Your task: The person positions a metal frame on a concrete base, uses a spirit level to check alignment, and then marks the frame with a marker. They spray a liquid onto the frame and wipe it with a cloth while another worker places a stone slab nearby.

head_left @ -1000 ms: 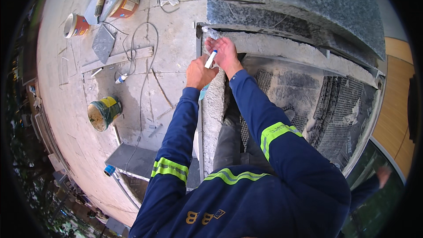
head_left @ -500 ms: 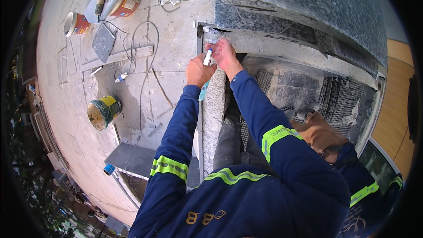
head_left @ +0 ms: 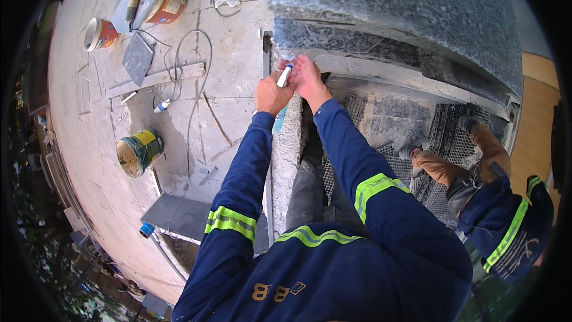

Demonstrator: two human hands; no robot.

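Note:
My left hand (head_left: pixel 272 96) is closed round a slim white tube-like thing (head_left: pixel 285 76) with a blue tip, pointing upward. A turquoise part (head_left: pixel 280 118) shows below that hand and seems to belong to the same thing. My right hand (head_left: pixel 310 81) is beside the blue tip, its fingers extended and slightly curved behind it; the thumb is not clearly seen. Both hands are over the upper end of a rough concrete ledge (head_left: pixel 285 170), just below the front edge of a grey speckled stone slab (head_left: pixel 393 0).
A co-worker (head_left: pixel 500 217) bends over black mesh mats (head_left: pixel 450 125) at the right. On the left paving lie a dark green bucket (head_left: pixel 139 153), reddish buckets (head_left: pixel 107 34), an angle grinder (head_left: pixel 134 1), a wooden batten (head_left: pixel 156 80) and a looping cable (head_left: pixel 189 125). A dark slab (head_left: pixel 179 214) lies lower left.
The stone slab's left end appears further left, covering the pale crumpled stuff seen earlier. The co-worker has shifted right, showing both legs. My hands stay close together at nearly the same spot.

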